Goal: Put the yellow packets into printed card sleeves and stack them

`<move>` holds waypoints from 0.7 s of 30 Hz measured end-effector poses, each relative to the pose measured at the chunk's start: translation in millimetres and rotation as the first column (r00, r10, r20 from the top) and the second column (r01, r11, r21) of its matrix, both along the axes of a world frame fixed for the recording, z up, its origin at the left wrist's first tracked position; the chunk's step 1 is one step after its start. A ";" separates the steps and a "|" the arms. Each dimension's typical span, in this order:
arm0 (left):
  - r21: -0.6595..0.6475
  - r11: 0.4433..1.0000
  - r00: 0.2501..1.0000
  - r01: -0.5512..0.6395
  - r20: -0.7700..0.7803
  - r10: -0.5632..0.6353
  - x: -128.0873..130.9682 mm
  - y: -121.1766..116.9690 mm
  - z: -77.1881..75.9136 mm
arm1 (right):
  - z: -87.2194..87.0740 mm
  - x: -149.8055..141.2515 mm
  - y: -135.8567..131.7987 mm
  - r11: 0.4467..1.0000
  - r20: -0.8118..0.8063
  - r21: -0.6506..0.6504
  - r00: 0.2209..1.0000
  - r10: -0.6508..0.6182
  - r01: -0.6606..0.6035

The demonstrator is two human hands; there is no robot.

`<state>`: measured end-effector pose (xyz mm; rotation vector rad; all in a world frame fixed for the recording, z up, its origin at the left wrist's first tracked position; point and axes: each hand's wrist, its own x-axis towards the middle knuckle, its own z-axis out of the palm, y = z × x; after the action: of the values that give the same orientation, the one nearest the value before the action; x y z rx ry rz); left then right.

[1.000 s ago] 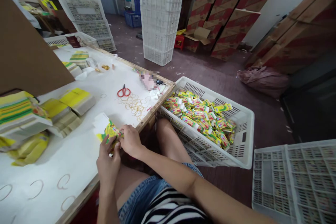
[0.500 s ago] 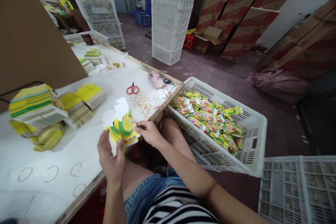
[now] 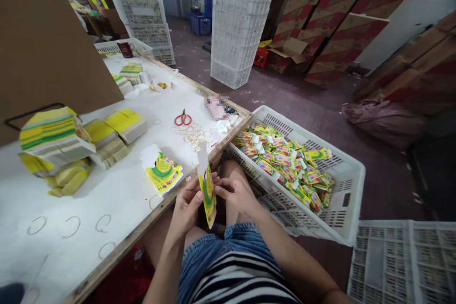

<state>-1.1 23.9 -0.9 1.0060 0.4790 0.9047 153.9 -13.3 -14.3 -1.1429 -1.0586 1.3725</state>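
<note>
Between my hands, over my lap at the table edge, a yellow-green printed carton (image 3: pixel 207 195) stands on end with a white flap sticking up. My left hand (image 3: pixel 188 202) grips it from the left, thumb on the near face. On its right side, my right hand (image 3: pixel 233 194) pinches the carton's edge with the fingertips. A small pile of flat cartons (image 3: pixel 163 171) lies on the table just left of my hands. To my right, a white plastic crate (image 3: pixel 347 209) holds many folded cartons (image 3: pixel 285 161).
Banded carton stacks (image 3: pixel 53 137) sit on the table's left, beside a large cardboard sheet (image 3: pixel 46 47). Red-handled scissors (image 3: pixel 183 118) and loose rubber bands (image 3: pixel 194 137) lie farther along the white tabletop (image 3: pixel 135 213). Stacked white crates (image 3: pixel 242 28) stand on the floor beyond.
One carton has come away from the flat pile and moved right to above my lap, in both hands. The pile now rests on the table, untouched.
</note>
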 end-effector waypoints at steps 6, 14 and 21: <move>-0.004 0.999 0.998 -0.035 -0.057 0.035 5.5 -2.3 -0.9 | 5.1 7.0 -11.1 0.997 0.182 0.060 0.981 -0.062 0.052; 0.058 0.991 0.954 -0.118 -0.272 0.129 10.0 -4.8 -2.6 | 9.2 5.9 -14.2 0.988 0.187 0.055 0.971 -0.151 0.143; 0.140 0.957 0.894 -0.255 -0.342 0.288 22.5 -7.7 -4.5 | 1.2 5.5 -13.0 0.945 0.384 0.123 0.863 -0.328 0.304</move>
<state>21.4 16.2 -5.3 1.2163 0.9135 1.0005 159.4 -26.2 -13.1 -1.5204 -1.1233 0.8601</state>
